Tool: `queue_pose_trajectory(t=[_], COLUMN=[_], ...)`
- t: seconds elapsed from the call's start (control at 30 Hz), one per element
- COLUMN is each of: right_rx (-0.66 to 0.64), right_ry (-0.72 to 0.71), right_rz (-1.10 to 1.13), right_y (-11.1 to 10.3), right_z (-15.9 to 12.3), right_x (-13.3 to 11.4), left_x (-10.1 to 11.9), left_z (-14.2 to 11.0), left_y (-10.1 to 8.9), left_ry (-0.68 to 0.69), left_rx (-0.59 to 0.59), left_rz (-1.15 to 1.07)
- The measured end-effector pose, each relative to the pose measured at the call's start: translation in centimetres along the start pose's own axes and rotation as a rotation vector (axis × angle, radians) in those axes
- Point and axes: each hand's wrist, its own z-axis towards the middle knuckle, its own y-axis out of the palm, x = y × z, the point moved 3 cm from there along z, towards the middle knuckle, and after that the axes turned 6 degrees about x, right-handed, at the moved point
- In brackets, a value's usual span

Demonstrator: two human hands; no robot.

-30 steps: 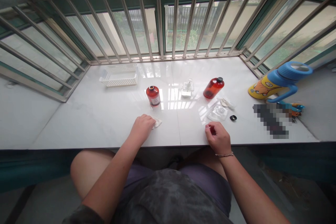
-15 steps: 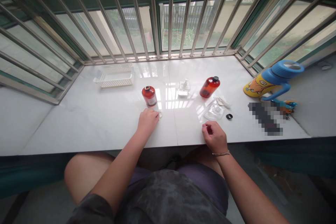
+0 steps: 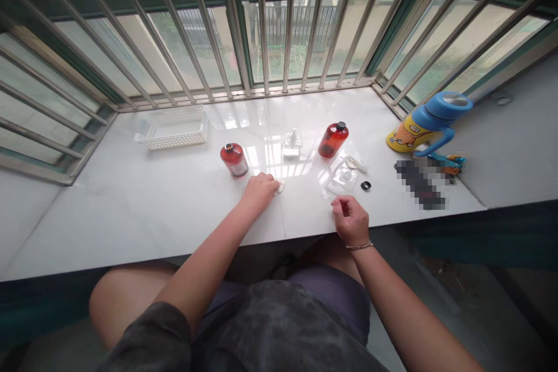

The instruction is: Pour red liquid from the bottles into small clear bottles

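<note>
My left hand (image 3: 260, 190) presses a small white pad (image 3: 279, 187) onto the white sill (image 3: 143, 197), fingers curled over it, just in front of a short amber bottle (image 3: 234, 159) with no cap. My right hand (image 3: 350, 218) rests near the front edge in a loose fist; whether it holds anything is hidden. Beyond it lie a clear plastic packet (image 3: 342, 181) and a small black cap (image 3: 365, 185). A clear glass bottle (image 3: 292, 143) and a taller amber bottle (image 3: 333, 139) with a black cap stand further back.
A white slotted basket (image 3: 172, 130) sits at the back left. A yellow and blue jug (image 3: 425, 122) lies at the right beside a dark blurred object (image 3: 421, 183). Metal window bars (image 3: 265, 35) enclose the sill on three sides.
My left hand has slid the white pad away from me and to the right, closer to the short amber bottle. My right hand has stayed in place.
</note>
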Motion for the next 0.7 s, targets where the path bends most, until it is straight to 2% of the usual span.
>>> queue_pose_trajectory(t=[0.3, 0.7], right_rx=[-0.008, -0.011], right_ry=[0.077, 0.124], right_rz=[0.017, 0.044], right_y=[0.0, 0.1], right_z=[0.1, 0.3], right_x=[0.3, 0.3], left_x=[2.0, 6.8], left_z=[2.8, 7.9], left_y=[0.5, 2.6], left_ry=[0.046, 0.172], left_rx=[-0.04, -0.062], left_rz=[0.016, -0.014])
